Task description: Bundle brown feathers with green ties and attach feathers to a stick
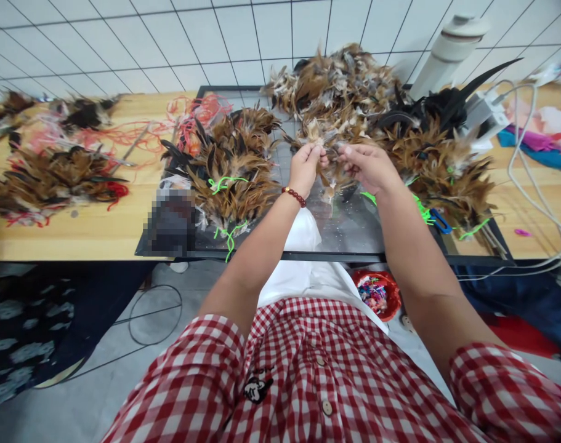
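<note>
My left hand, with a beaded bracelet at the wrist, pinches pale brown feathers over the dark-framed glass-like tray. Close to its right, my right hand has its fingertips pressed together on a small wispy feather; its exact shape is blurred. A loose brown feather shows beneath the hands. Behind them rises a large heap of brown feathers. Bundles of brown feathers with green ties lie left of my hands, and more feather bundles lie to the right.
A white bottle stands at the back right, near long black feathers and a white power strip with cables. Blue scissors lie by green ties. Left are red strings and another feather pile. A red basket sits below.
</note>
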Demonstrator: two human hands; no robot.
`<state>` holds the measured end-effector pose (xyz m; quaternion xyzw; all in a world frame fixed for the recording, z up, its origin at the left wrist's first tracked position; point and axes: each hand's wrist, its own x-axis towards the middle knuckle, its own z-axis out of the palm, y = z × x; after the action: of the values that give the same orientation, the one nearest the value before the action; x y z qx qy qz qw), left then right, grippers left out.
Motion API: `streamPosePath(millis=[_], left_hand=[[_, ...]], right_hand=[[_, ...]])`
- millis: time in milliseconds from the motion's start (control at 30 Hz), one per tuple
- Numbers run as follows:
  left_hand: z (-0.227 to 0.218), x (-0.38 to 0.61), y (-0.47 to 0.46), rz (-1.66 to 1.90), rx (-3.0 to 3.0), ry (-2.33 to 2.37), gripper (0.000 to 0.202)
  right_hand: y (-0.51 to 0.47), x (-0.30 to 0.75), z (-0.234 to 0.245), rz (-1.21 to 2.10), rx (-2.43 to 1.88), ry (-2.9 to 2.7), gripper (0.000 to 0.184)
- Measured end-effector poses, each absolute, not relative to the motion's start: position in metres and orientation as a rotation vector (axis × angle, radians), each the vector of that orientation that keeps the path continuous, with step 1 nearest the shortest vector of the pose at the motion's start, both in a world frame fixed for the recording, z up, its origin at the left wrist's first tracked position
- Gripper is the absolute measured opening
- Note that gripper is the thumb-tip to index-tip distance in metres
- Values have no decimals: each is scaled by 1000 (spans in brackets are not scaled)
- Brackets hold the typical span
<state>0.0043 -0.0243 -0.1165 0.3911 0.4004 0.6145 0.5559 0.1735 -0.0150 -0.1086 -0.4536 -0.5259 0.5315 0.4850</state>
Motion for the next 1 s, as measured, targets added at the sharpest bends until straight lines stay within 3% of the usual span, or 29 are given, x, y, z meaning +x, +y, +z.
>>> streamPosePath(millis=[400, 667, 1000], left_hand=[[-128, 6, -25, 1563, 1197, 1022, 29], [-130, 11, -27, 1537, 1217, 1032, 33], [-125, 3, -16, 1629, 740, 1067, 35]], right_hand=[[-29, 155, -91, 1722, -1090, -855, 30], [-10, 171, -117, 1448, -922, -1011, 39], [7, 182, -130, 1236, -965, -953, 40]])
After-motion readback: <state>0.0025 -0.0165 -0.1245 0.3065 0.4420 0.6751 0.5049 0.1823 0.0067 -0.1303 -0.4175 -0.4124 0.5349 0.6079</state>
